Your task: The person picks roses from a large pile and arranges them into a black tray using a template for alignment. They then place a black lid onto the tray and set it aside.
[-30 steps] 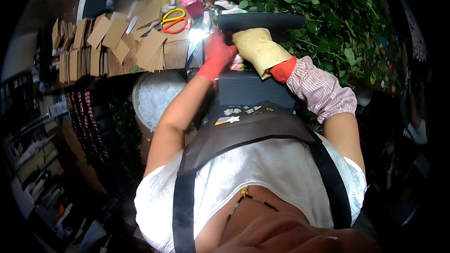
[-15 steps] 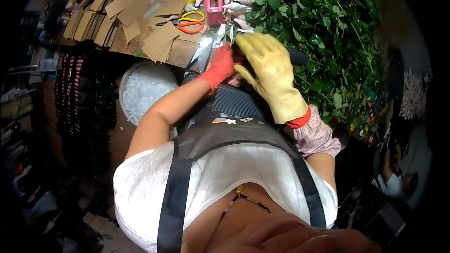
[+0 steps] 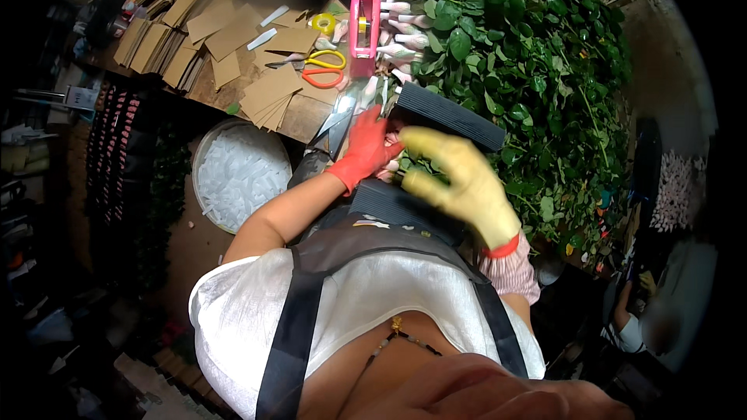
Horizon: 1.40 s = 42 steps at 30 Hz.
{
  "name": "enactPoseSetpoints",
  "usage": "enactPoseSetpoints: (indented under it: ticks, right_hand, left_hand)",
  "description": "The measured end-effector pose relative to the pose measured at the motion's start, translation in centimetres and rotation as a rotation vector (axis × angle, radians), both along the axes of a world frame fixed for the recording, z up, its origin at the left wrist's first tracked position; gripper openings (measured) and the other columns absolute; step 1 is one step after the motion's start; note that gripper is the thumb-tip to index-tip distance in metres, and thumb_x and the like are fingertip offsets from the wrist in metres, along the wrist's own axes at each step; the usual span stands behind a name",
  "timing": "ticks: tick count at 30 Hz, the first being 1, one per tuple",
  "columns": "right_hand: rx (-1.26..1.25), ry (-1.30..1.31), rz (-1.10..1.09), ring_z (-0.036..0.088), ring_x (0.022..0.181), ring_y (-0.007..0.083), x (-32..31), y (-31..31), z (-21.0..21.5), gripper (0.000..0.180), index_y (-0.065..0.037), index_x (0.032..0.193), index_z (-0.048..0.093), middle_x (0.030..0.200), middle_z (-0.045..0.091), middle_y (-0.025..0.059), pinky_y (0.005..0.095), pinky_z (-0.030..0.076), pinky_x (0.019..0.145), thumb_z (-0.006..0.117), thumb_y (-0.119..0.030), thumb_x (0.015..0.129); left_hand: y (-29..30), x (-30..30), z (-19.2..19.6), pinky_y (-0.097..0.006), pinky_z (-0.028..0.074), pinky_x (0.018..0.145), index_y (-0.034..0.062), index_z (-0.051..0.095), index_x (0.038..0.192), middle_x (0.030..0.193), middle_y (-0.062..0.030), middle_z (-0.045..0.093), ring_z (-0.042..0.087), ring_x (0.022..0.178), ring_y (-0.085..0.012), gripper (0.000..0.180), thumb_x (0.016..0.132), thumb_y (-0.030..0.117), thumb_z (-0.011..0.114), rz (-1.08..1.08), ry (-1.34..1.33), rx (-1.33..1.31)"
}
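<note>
My left hand (image 3: 364,149), in a red glove, lies over a bunch of pale rose buds (image 3: 389,165) at the table edge and holds them down. The buds sit between two dark corrugated sheets, an upper one (image 3: 451,117) and a lower one (image 3: 393,206) against my apron. In a yellow glove, my right hand (image 3: 459,179) hovers just right of the buds, blurred, with fingers spread and nothing in it. More pale buds (image 3: 401,8) lie in a row further up the table.
A pink tape dispenser (image 3: 364,25), yellow scissors (image 3: 327,58), orange scissors (image 3: 320,78) and brown card pieces (image 3: 264,89) lie on the table. A round tub of white bits (image 3: 237,175) stands below. Green rose foliage (image 3: 529,70) fills the right. Another person (image 3: 638,319) sits lower right.
My right hand has come off the top of the upper corrugated sheet and swung down and right, fingers spreading. My left hand has stayed on the buds.
</note>
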State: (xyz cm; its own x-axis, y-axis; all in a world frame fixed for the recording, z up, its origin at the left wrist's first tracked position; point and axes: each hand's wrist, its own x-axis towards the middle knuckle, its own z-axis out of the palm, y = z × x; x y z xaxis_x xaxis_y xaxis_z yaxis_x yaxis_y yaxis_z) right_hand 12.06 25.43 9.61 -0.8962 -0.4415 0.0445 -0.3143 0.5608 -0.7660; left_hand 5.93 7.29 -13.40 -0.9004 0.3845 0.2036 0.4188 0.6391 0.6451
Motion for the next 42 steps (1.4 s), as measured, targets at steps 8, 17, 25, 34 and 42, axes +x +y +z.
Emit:
enactPoseSetpoints:
  ticks: [8, 17, 25, 34, 42]
  right_hand:
    - [0.196, -0.062, 0.062, 0.069, 0.102, 0.0395, 4.3, -1.8, -7.8, 0.062, -0.005, 0.142, 0.057, 0.127, 0.069, 0.0186, 0.0454, 0.057, 0.089, 0.077, -0.023, 0.087]
    - [0.088, 0.03, -0.034, 0.067, 0.116, 0.0372, 5.0, -1.1, -6.7, 0.056, -0.002, 0.141, 0.059, 0.135, 0.066, 0.0191, 0.0462, 0.052, 0.102, 0.077, -0.02, 0.091]
    - [-0.698, -0.33, -0.256, 0.065, 0.121, 0.0237, 3.4, 0.0, -4.3, 0.061, 0.001, 0.147, 0.054, 0.135, 0.066, 0.0158, 0.042, 0.051, 0.108, 0.073, -0.031, 0.099]
    - [-0.577, -0.366, -0.712, 0.067, 0.086, 0.0137, -1.1, 3.3, -5.6, 0.029, 0.002, 0.121, 0.066, 0.108, 0.073, 0.0081, 0.0272, 0.054, 0.072, 0.071, -0.019, 0.102]
    - [-0.266, -0.611, -0.918, 0.055, 0.064, 0.0101, 7.5, 6.9, -8.5, 0.039, -0.002, 0.092, 0.071, 0.072, 0.063, -0.0008, 0.0274, 0.046, 0.063, 0.074, -0.039, 0.099]
  left_hand:
    - [-7.5, -9.7, 1.7, -0.047, 0.047, 0.091, 0.0097, 0.066, 0.104, 0.108, -0.015, 0.064, 0.059, 0.103, -0.0376, 0.02, 0.087, 0.016, 0.075, 0.242, 0.23, -0.05]
    - [-8.8, -32.7, 12.0, -0.052, 0.034, 0.119, 0.0179, 0.042, 0.157, 0.14, -0.0117, 0.06, 0.053, 0.134, -0.0343, 0.091, 0.081, 0.039, 0.087, 0.354, 0.326, -0.756]
    - [-10.2, -22.9, 19.7, -0.037, 0.054, 0.09, 0.0071, 0.067, 0.132, 0.117, -0.0157, 0.07, 0.069, 0.111, -0.0293, 0.037, 0.096, 0.014, 0.072, 0.163, 0.734, 0.227]
    - [-4.3, -1.6, 17.2, -0.04, 0.049, 0.097, 0.0146, 0.066, 0.134, 0.133, -0.0056, 0.066, 0.064, 0.108, -0.0223, 0.055, 0.086, 0.037, 0.08, -0.443, 0.673, 0.127]
    - [-3.8, 0.2, 9.5, -0.034, 0.05, 0.076, -0.0025, 0.07, 0.111, 0.09, -0.0112, 0.072, 0.062, 0.082, -0.0172, 0.044, 0.096, 0.038, 0.076, 0.009, -0.945, 0.179]
